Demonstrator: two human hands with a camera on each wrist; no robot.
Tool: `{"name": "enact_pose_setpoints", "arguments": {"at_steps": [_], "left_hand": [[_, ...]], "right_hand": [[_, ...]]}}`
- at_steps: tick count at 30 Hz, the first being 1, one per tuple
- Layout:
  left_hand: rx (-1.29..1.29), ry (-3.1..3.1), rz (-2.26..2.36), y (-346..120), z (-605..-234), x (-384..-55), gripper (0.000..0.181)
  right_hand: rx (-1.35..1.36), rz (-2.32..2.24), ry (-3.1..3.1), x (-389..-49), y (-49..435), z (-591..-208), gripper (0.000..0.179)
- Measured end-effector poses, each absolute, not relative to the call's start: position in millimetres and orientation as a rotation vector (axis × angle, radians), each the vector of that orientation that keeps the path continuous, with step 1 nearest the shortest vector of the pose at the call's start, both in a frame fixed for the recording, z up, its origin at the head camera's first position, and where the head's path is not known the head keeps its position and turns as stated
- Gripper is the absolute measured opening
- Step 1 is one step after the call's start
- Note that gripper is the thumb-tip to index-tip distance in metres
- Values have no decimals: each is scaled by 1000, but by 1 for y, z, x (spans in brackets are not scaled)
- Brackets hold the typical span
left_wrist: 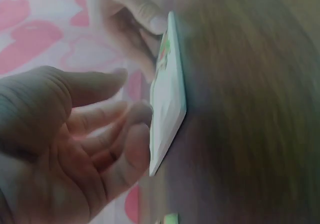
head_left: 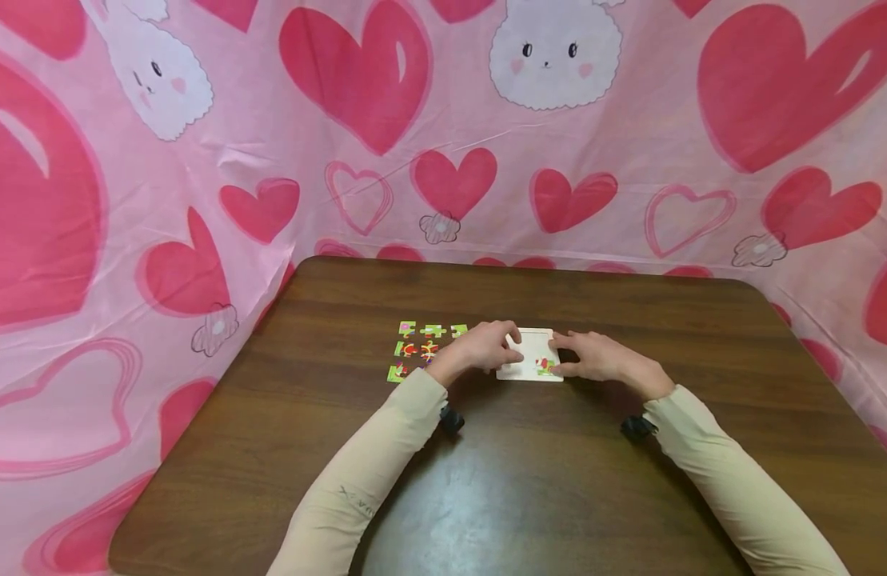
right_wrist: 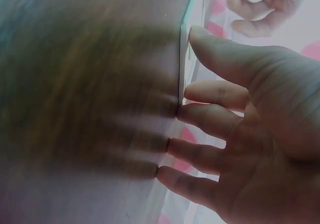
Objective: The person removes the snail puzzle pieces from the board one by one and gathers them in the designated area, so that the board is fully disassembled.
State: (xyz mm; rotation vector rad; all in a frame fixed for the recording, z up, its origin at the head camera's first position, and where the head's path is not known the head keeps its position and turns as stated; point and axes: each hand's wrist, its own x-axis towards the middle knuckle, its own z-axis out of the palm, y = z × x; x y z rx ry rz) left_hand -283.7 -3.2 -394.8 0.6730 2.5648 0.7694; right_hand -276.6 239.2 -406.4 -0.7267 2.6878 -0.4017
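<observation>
A white puzzle tray lies flat on the table between the two hands. One colourful jigsaw piece sits in its near right corner. My left hand hovers over the tray's left side, fingers loosely bent with thumb and fingertips apart; in the left wrist view nothing shows between them. My right hand is at the tray's right edge. In the right wrist view its thumb touches the rim, and its fairly straight fingers reach down to the tray's side and tabletop.
Several loose jigsaw pieces lie in rows left of the tray, some hidden behind my left hand and forearm. The brown wooden table has rounded corners. A pink cloth with hearts hangs behind and beside it.
</observation>
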Motion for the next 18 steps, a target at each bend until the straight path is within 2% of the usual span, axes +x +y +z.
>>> {"name": "enact_pose_setpoints", "arguments": {"at_steps": [6, 13, 18], "left_hand": [[644, 2580, 678, 19, -399, -280, 28], [744, 2649, 545, 32, -405, -277, 29], [764, 2692, 502, 36, -408, -275, 23]], "right_hand": [[-733, -399, 2688, -275, 239, -408, 63], [-766, -393, 2708, -273, 239, -409, 63], [-769, -399, 2703, -271, 239, -408, 62]]}}
